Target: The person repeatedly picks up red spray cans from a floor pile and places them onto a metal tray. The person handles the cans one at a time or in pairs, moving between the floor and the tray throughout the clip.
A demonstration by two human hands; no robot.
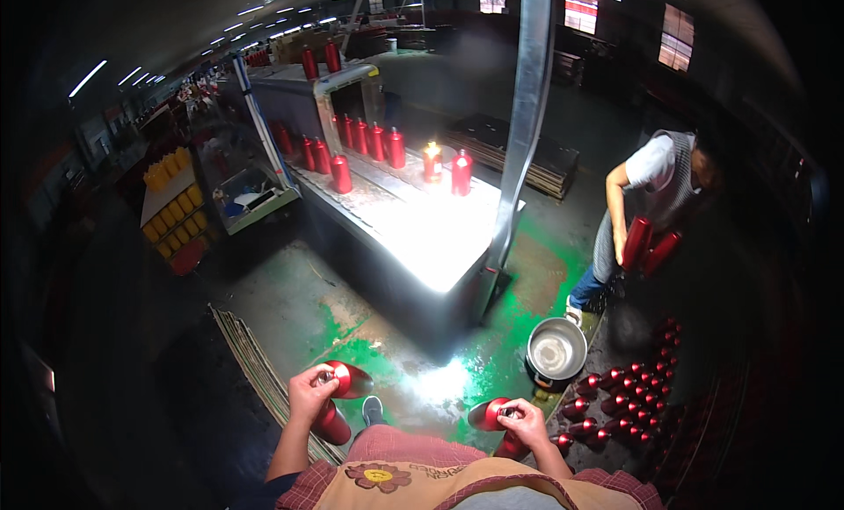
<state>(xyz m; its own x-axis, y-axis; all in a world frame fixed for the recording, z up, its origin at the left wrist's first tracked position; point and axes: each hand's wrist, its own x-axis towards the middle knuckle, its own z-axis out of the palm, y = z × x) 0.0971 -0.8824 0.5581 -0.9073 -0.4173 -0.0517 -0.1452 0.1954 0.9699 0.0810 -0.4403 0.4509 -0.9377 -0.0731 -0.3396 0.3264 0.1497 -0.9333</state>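
My left hand (pixel 312 392) is closed around the narrow necks of two glossy red metal bottles. One red bottle (pixel 353 381) points away to the right, while another (pixel 331 425) hangs below the fingers. In my right hand (pixel 525 421), the fingers pinch the neck of a red bottle (pixel 486 413) whose body extends left. A further red bottle (pixel 512 446) shows beneath that hand, partly hidden by it. Both hands are low, just in front of my apron (pixel 422 484). Ahead, a brightly lit conveyor table (pixel 422 220) carries several upright red bottles (pixel 341 173).
A metal post (pixel 526 114) rises at the conveyor's near right corner. On the floor are a round metal pot (pixel 556 349) and several red bottles (pixel 620 404). At right, a bending person (pixel 655 180) holds red bottles. Stacked boards (pixel 255 360) lie left; yellow items (pixel 171 207) fill a rack.
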